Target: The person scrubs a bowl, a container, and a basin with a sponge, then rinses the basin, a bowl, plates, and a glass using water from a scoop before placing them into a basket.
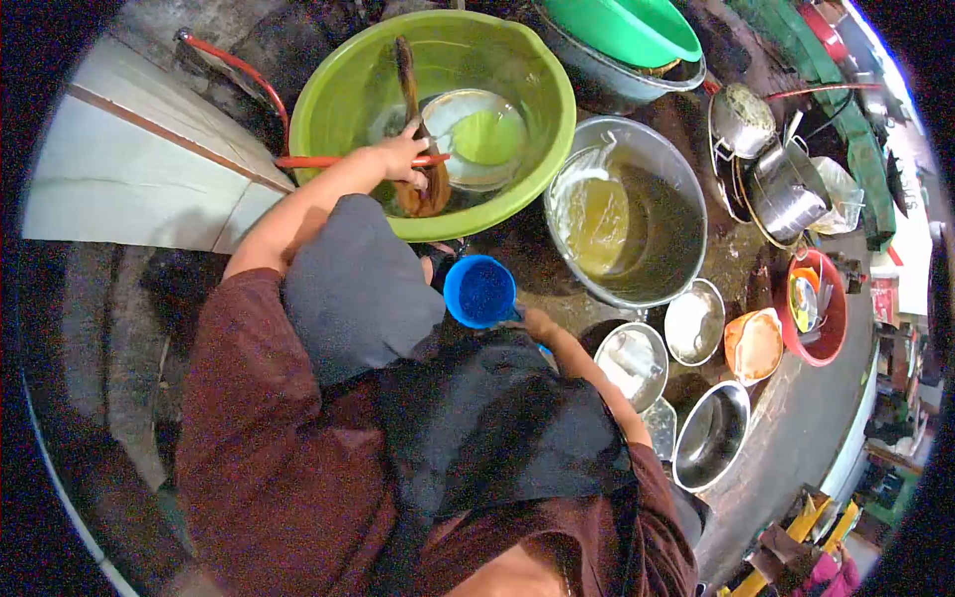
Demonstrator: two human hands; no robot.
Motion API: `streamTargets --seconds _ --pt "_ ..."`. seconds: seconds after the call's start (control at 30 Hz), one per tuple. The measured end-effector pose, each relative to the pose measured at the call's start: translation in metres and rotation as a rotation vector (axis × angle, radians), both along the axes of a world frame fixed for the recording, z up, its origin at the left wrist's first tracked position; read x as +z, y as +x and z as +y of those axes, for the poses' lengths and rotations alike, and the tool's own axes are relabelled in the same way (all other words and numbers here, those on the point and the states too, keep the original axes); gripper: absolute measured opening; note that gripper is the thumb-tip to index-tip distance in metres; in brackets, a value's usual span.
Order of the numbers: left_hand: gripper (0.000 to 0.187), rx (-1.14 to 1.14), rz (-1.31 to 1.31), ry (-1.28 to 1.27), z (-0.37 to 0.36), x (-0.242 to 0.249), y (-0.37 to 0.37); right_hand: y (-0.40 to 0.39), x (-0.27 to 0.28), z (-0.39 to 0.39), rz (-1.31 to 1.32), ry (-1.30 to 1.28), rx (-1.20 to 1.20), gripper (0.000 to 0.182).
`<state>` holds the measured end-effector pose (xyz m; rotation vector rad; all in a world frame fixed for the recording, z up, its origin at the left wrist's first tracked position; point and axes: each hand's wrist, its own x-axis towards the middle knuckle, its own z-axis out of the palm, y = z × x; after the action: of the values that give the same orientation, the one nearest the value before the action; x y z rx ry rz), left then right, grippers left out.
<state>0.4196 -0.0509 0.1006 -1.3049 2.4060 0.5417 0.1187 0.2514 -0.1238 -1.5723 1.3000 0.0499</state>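
Hose (308,162) in red passes a pale tiled ledge (139,169) at the left edge of the floor (806,418) and crosses the left rim of a green tub (333,109). Over the tub, the left hand (400,157) grasps this hose near its tip, its fingers also touching a wooden paddle (406,75); whether they grip the paddle too, I cannot tell. The paddle's handle points toward the tub's far rim, and to its right sits a pale round basin (443,119). Just outside the tub's near rim, a blue dipper (479,292) shows its open mouth; the right hand (538,323) grasps its handle. Toward the middle of the floor stands a large metal pot (662,199) holding yellowish liquid, with a bright green basin (627,30) at the floor's far edge. Farther right, 2 small metal bowls (632,363) stand side by side, then an oval metal basin (711,436) and an orange bowl (753,346). Near the floor's right edge are several metal pots (786,189) and a red bucket (831,333).
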Motion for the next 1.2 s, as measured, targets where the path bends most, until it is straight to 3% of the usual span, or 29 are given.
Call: streamTargets --seconds 0.07,0.13,0.17,0.27,0.3,0.33,0.4,0.47,0.5,0.57,0.6,0.67,0.73,0.77,0.87,0.93,0.97,1.03,1.07,1.13,1.17,1.2 --pt "0.088 0.014 -0.041 -0.014 0.000 -0.018 -0.008 -0.009 0.073 -0.015 0.331 -0.051 0.314 0.033" --pt "0.074 0.004 0.179 0.154 -0.037 -0.095 0.016 -0.023 0.147 -0.022 0.251 -0.113 0.241 0.035" --pt "0.076 0.007 0.411 0.136 -0.056 -0.135 0.022 -0.033 0.176 -0.024 0.164 -0.180 0.174 0.037" --pt "0.073 0.202 0.829 0.581 -0.035 -0.101 0.006 -0.058 0.276 -0.035 0.101 -0.011 0.015 0.036" --pt "0.071 0.149 0.499 0.246 -0.019 -0.069 -0.002 -0.067 0.307 -0.038 0.038 0.089 -0.064 0.033" --pt "0.070 0.097 0.166 -0.088 -0.008 -0.043 -0.009 -0.073 0.340 -0.044 0.037 0.154 -0.115 0.044" --pt "0.066 0.174 0.145 -0.063 -0.005 -0.031 -0.014 -0.081 0.388 -0.054 -0.046 0.021 -0.216 0.035" --pt "0.054 0.024 0.041 -0.291 -0.011 -0.037 -0.014 -0.084 0.401 -0.073 -0.126 -0.192 -0.245 0.029" --pt "0.048 0.106 -0.029 -0.389 -0.008 -0.031 -0.022 -0.073 0.403 -0.088 -0.045 -0.270 -0.294 0.027" --pt "0.046 0.017 -0.141 -0.441 -0.003 -0.019 -0.028 -0.054 0.372 -0.132 0.124 -0.695 -0.264 0.030" --pt "0.044 -0.059 -0.257 -0.499 -0.001 -0.015 -0.031 -0.050 0.335 -0.158 0.219 -1.028 -0.176 0.034" --pt "0.039 -0.046 -0.226 -0.518 0.001 -0.011 -0.039 -0.004 0.324 -0.191 0.483 -0.850 -0.266 0.030" --pt "0.038 -0.060 -0.358 -0.205 0.001 -0.004 -0.045 0.034 0.301 -0.218 0.758 -0.907 -0.280 0.015" --pt "0.038 -0.074 -0.356 -0.215 0.003 -0.005 -0.047 0.044 0.280 -0.229 0.836 -0.975 -0.277 0.015" --pt "0.039 -0.007 -0.177 -0.326 -0.002 -0.030 -0.043 0.074 0.269 -0.234 0.879 -0.800 -0.192 0.017" --pt "0.031 -0.267 -0.424 -0.583 -0.013 -0.059 -0.036 0.081 0.271 -0.237 0.776 -0.659 -0.096 0.019" --pt "0.031 -0.282 -0.424 -0.591 -0.013 -0.060 -0.035 0.078 0.270 -0.241 0.707 -0.603 -0.133 0.022" --pt "0.036 -0.301 -0.140 -0.657 -0.005 -0.056 -0.032 0.068 0.269 -0.247 0.630 -0.546 -0.180 0.027" --pt "0.036 -0.311 -0.144 -0.664 -0.004 -0.051 -0.038 0.058 0.268 -0.248 0.478 -0.489 -0.303 0.033" --pt "0.032 -0.144 -0.316 -0.151 0.001 -0.036 -0.061 0.041 0.265 -0.245 0.317 -0.434 -0.430 0.039" --pt "0.027 -0.495 -0.388 -0.135 0.010 -0.005 -0.073 0.033 0.263 -0.238 -0.063 -0.278 -0.652 0.041" --pt "0.027 -0.502 -0.395 -0.134 0.010 0.009 -0.080 0.026 0.261 -0.231 -0.448 -0.107 -0.853 0.045"
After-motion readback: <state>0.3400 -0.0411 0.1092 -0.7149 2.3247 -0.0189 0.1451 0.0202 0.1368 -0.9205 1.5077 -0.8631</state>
